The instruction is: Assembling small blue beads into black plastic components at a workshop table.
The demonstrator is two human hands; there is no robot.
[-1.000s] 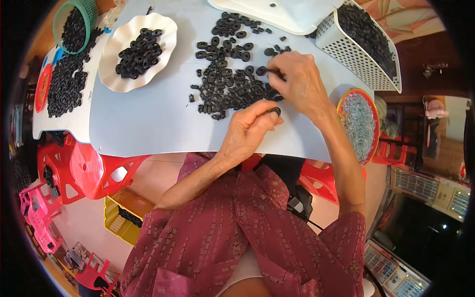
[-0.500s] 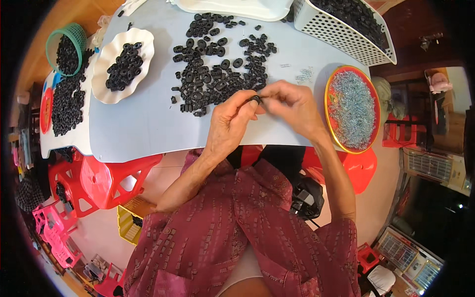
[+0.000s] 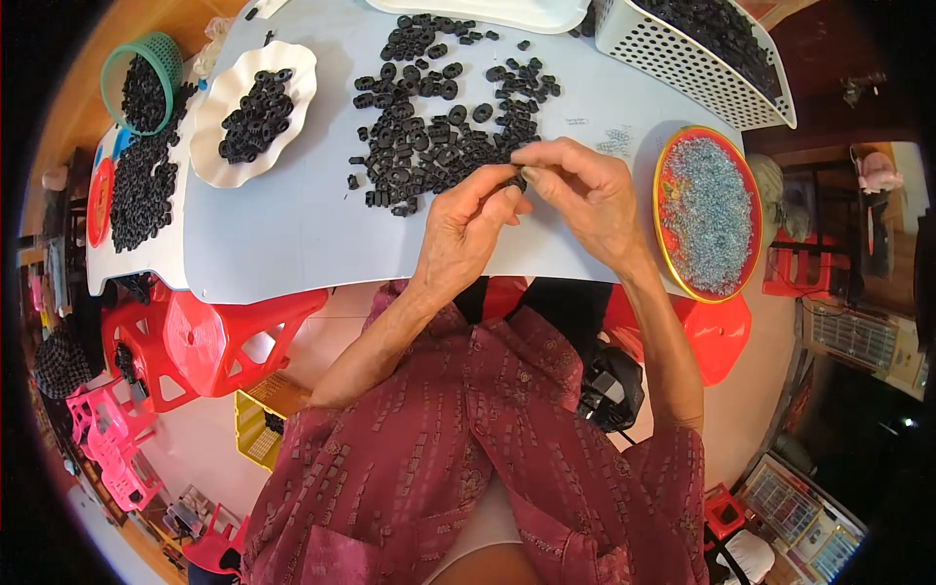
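Observation:
Over the near edge of the table, my two hands meet at the fingertips. My left hand (image 3: 462,232) pinches a small black plastic part (image 3: 518,181), which the fingers mostly cover. Thumb and forefinger of my right hand (image 3: 593,200) press together right at the upper end of that part; whatever small thing lies between them is hidden. Just beyond the hands spreads a loose heap of similar black plastic parts (image 3: 409,146), some oval with a hole. To the right is a red, yellow-rimmed tray (image 3: 667,246) full of tiny clear bluish pieces (image 3: 710,214).
A white wavy-edged dish (image 3: 210,161) of black parts stands at left, beside a green basket (image 3: 166,58) and another black pile (image 3: 144,195). A white perforated bin (image 3: 682,83) stands far right. Some clear pieces (image 3: 616,142) lie near the tray. Red stools (image 3: 210,336) stand below.
My right fingers, blurred and slightly off the part before, now pinch close against it. My left hand keeps its hold. The whole view has shifted a little.

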